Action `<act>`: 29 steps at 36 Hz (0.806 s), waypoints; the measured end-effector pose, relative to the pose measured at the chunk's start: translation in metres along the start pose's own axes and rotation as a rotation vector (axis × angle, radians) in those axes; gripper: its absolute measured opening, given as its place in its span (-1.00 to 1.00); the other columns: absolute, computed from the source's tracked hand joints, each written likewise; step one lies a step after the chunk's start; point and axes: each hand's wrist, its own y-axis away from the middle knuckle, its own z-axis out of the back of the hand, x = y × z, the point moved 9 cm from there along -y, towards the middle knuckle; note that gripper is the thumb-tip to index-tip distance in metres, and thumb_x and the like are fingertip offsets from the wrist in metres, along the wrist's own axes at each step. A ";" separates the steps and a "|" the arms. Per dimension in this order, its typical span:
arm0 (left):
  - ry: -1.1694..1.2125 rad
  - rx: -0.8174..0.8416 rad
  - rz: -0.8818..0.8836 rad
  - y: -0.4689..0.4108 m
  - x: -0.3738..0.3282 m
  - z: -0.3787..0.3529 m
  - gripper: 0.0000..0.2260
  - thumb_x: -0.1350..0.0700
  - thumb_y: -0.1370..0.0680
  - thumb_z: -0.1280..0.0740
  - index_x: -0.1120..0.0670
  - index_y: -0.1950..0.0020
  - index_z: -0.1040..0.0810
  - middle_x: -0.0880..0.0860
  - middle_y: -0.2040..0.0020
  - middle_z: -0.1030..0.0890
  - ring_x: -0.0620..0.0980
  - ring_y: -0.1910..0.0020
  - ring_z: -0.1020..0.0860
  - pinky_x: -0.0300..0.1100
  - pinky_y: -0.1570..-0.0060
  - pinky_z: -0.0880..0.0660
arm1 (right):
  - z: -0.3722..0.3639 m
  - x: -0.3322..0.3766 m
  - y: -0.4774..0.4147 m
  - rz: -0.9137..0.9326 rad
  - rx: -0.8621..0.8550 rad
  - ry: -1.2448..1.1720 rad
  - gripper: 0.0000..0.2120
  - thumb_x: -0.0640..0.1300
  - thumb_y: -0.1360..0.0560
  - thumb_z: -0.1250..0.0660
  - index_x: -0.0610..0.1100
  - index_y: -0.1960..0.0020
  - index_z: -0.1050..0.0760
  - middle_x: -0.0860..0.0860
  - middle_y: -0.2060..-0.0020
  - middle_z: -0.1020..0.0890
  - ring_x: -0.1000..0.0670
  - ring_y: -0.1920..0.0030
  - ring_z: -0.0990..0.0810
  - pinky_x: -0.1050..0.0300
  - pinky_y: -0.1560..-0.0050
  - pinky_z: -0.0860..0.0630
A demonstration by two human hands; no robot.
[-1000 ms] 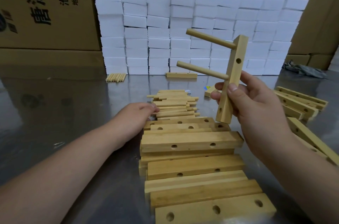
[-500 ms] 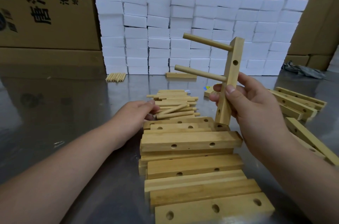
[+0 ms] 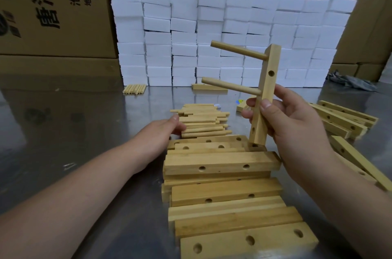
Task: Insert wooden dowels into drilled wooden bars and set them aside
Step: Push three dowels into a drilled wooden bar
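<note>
My right hand (image 3: 297,123) grips a drilled wooden bar (image 3: 269,72) upright, its lower end touching the stack of loose drilled bars (image 3: 222,163) in front of me. An upper dowel (image 3: 237,49) and a lower dowel (image 3: 231,87) are seated in the bar and point left. One empty hole shows between them and another near the bar's lower end. My left hand (image 3: 154,140) reaches into the pile of loose dowels (image 3: 203,121) behind the stack, thumb and fingers pinching the left end of one dowel.
More drilled bars (image 3: 343,118) lie at the right on the shiny metal table (image 3: 74,131). A small row of dowels (image 3: 134,89) and a wall of white foam blocks (image 3: 212,36) stand at the back, before cardboard boxes. A grey cloth (image 3: 350,81) lies far right.
My right hand lowered the bar a little, bringing its lower end down to the stack. My left hand shifted among the dowels, and one that was tilted now lies flatter.
</note>
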 end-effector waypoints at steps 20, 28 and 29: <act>0.305 -0.330 -0.275 0.033 -0.052 0.045 -0.91 0.12 -0.52 -0.31 0.01 0.17 -0.59 -0.14 0.38 -0.63 -0.29 0.36 -0.55 -0.31 0.24 -0.45 | 0.009 -0.006 -0.003 -0.053 -0.077 -0.093 -0.69 -0.17 -0.60 -0.17 -0.06 -0.33 -0.35 0.09 0.14 -0.69 0.05 0.10 -0.68 0.11 0.02 -0.55; 0.294 -0.181 -0.452 0.061 -0.091 0.027 -0.85 0.24 -0.49 -0.32 0.03 0.22 -0.60 -0.11 0.36 -0.64 -0.27 0.34 -0.58 -0.50 0.32 -0.43 | 0.007 -0.007 -0.002 -0.083 -0.088 -0.133 -0.72 -0.19 -0.60 -0.15 -0.08 -0.30 -0.41 0.09 0.15 -0.67 0.06 0.25 -0.68 0.21 0.36 -0.56; 0.293 -0.170 -0.446 0.062 -0.090 0.025 -0.85 0.24 -0.48 -0.32 0.02 0.22 -0.60 -0.10 0.36 -0.65 -0.26 0.33 -0.58 -0.49 0.31 -0.44 | 0.007 -0.006 -0.002 -0.084 -0.089 -0.139 -0.73 -0.19 -0.60 -0.14 -0.08 -0.28 -0.42 0.08 0.13 -0.67 0.04 0.25 -0.68 0.23 0.38 -0.56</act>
